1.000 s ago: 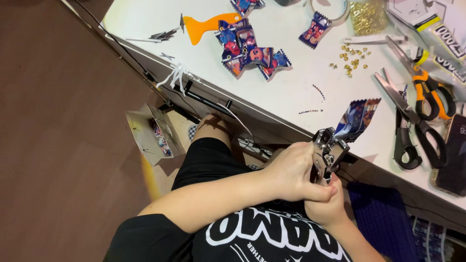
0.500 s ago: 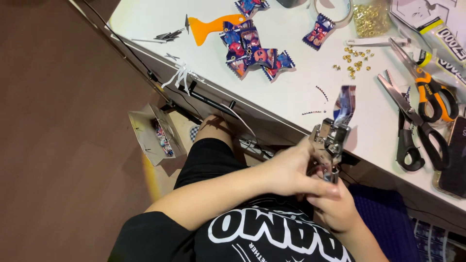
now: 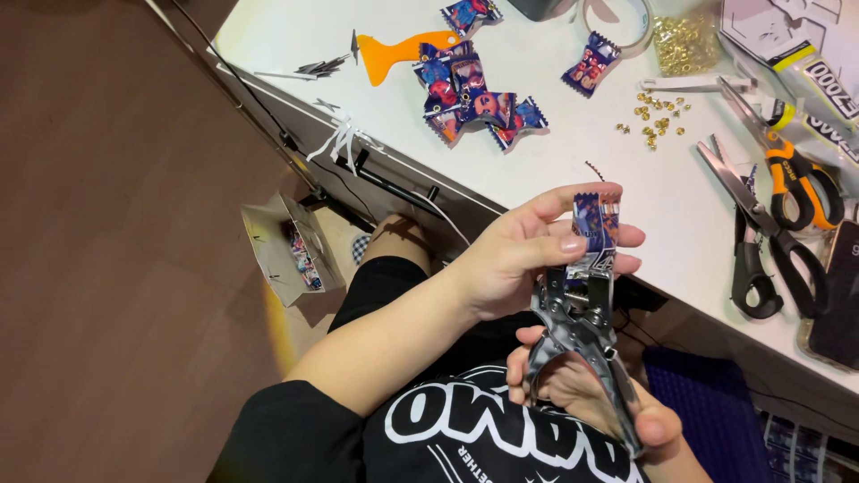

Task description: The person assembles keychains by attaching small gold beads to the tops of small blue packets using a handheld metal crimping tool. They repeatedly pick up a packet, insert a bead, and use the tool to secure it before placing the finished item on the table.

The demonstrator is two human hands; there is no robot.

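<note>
My left hand pinches a small blue candy wrapper between thumb and fingers, its lower end set into the jaws of silver eyelet pliers. My right hand wraps around the pliers' handles below, over my lap. Both hands are in front of the white table edge. More blue wrappers lie in a cluster on the table beside an orange scraper.
Small gold eyelets are scattered on the table, with a bag of them behind. Orange-handled scissors and black scissors lie at the right. A small open cardboard box sits on the brown floor at left.
The view has drawn closer. My left hand has lifted off the pliers and now holds the wrapper upright in the jaws; the pliers' handles are spread wider in my right hand.
</note>
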